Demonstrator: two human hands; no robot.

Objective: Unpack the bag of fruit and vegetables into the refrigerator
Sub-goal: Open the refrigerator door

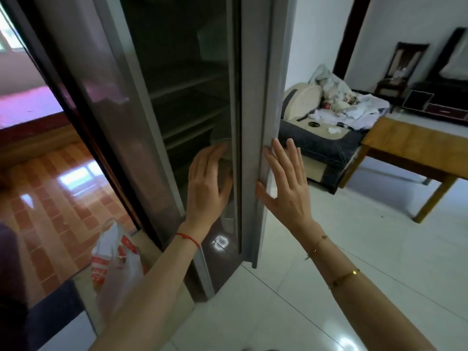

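The refrigerator stands in front of me, its dark inside with bare shelves [184, 87] showing through a gap. Its grey door [255, 102] is seen nearly edge-on, partly open. My left hand [207, 181] reaches into the gap, with its fingers spread against the door's inner side. My right hand [283, 186] lies flat on the door's outer edge, fingers apart and thumb on the face. Neither hand holds anything. A white plastic bag with red print [116, 264] sits low at the left, behind my left forearm; its contents are hidden.
A glossy dark panel [96, 102] at the left mirrors the room and a brick-patterned floor. To the right are white floor tiles [329, 249], a wooden table [415, 148] and a sofa piled with clothes [326, 115].
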